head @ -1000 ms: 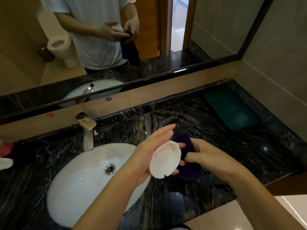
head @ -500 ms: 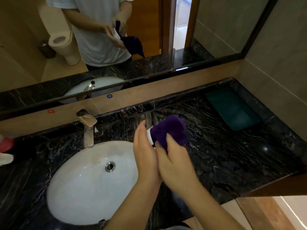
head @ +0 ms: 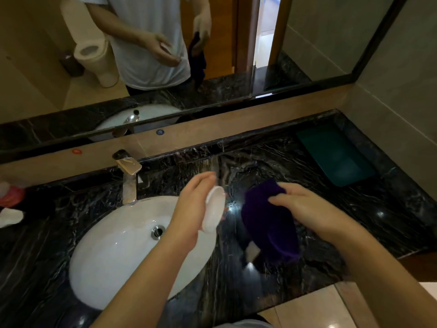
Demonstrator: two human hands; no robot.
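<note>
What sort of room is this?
Bathroom, it looks like: a white sink with a faucet set in a dark marble counter, a wall mirror above it, and a toilet reflected in that mirror.

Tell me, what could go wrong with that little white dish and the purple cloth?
1. The left hand holds the small white dish on its edge over the rim of the sink; it might slip and chip on the stone counter.
2. The purple cloth hangs loose from the right hand, pinched only at the top, so it could drop or drag on the counter.
</note>
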